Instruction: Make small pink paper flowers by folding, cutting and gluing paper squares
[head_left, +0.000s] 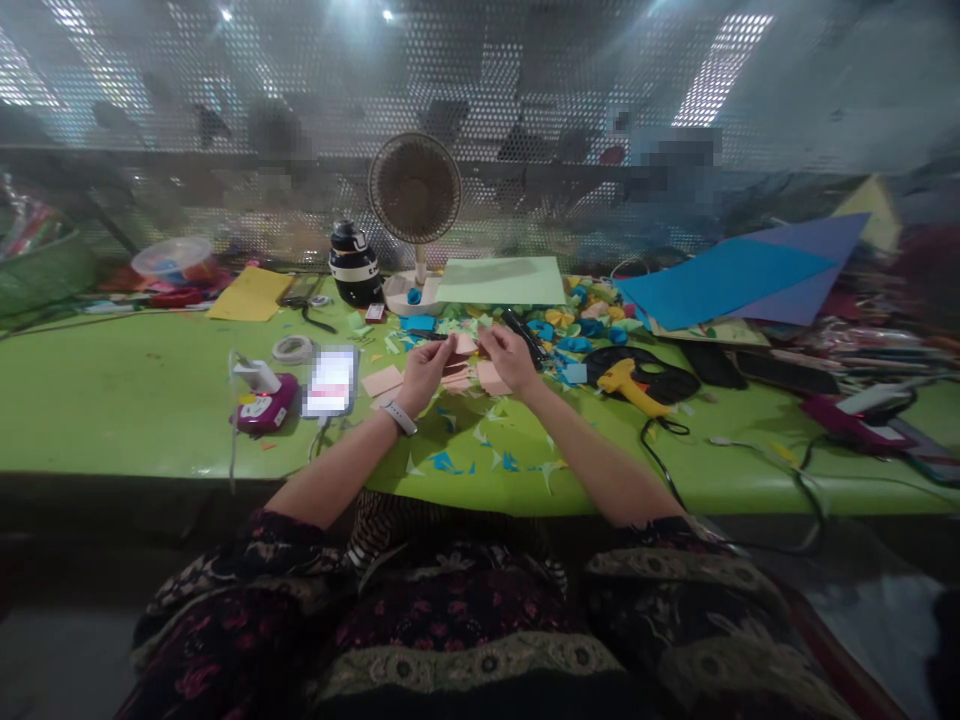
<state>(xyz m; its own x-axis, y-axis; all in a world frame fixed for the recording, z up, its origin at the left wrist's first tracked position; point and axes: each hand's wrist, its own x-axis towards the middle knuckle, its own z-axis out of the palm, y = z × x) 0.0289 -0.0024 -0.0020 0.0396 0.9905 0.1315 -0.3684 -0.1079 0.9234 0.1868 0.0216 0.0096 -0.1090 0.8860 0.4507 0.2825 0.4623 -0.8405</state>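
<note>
Between my two hands is a small piece of pink paper (466,344), held just above the green table. My left hand (427,370), with a pale watch band at the wrist, pinches its left side. Fingers of my right hand (510,358) are closed at its right edge. Beneath them lie more pink paper squares (454,377), with one pink square (383,382) left of my left hand and another pink piece (491,378) under my right. A dark, slim tool (429,335) shows by my left fingers; its kind is unclear.
Blue and white paper scraps (450,462) are strewn near the table's front edge. A yellow glue gun (634,388) rests on a black pad at right. Behind stand a fan (415,188) and a black bottle (355,265). A phone (330,381) and purple socket box (267,403) lie left.
</note>
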